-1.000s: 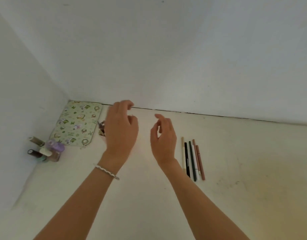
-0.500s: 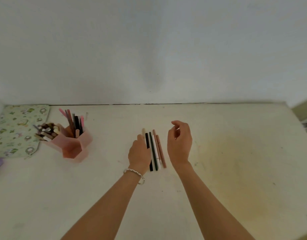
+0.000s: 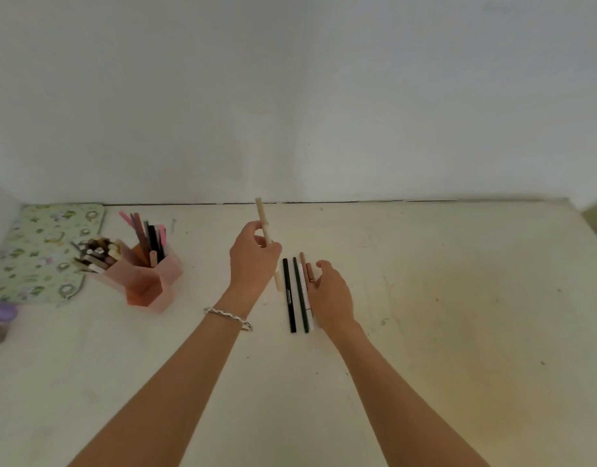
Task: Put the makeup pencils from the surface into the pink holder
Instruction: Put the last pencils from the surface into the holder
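**Cream pencil lifted, the row waits under the right hand**

Nearest the camera, 2 bare forearms reach out over the off-white, stained table surface [image 3: 442, 332], and a thin silver bracelet [image 3: 228, 317] sits on the left wrist. The right hand [image 3: 330, 294] hangs low with curved fingers over the right edge of the row of slim makeup pencils. I cannot tell whether it pinches any of them. In that row, lying side by side, are a black pencil [image 3: 288, 294], a dark green pencil [image 3: 299, 291], a white pencil [image 3: 306, 298] and, just past the fingers, a brown pencil [image 3: 304, 259]. Just left, the left hand [image 3: 253, 261] pinches a long cream pencil [image 3: 263, 220] between thumb and fingers, tilted, tip up, lower end showing beside the black one. Further left stands the pink plastic holder with hexagonal compartments [image 3: 145, 286], already crowded with pencils, touching a green floral mat [image 3: 37, 251]. A purple-lidded jar [image 3: 0, 318] sits at the left edge. Behind everything is a plain white wall [image 3: 324, 96].
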`<state>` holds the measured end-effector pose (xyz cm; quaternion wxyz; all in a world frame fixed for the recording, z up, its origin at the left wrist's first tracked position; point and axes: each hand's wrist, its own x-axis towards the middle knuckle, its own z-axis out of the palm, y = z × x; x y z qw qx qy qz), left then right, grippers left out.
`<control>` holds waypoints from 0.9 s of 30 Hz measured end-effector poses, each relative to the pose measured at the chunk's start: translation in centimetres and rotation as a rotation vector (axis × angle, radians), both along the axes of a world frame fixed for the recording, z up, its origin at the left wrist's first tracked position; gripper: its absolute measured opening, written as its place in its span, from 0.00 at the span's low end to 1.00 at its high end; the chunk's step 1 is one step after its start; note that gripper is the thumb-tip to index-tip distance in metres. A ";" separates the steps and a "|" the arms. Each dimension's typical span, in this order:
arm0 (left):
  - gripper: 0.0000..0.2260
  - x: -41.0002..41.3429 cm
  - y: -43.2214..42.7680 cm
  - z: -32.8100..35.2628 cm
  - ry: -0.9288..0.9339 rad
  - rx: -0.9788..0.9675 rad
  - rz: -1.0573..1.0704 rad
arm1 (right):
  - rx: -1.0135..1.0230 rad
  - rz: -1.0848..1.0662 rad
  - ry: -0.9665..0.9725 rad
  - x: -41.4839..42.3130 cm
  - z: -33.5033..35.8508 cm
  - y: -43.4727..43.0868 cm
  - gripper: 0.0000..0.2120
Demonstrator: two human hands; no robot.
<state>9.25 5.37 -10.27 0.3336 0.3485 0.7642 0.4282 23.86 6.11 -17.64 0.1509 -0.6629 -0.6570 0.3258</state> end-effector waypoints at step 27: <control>0.05 -17.7 -6.2 5.0 0.657 0.076 0.074 | 0.365 -0.024 0.756 -13.1 10.9 -1.5 0.21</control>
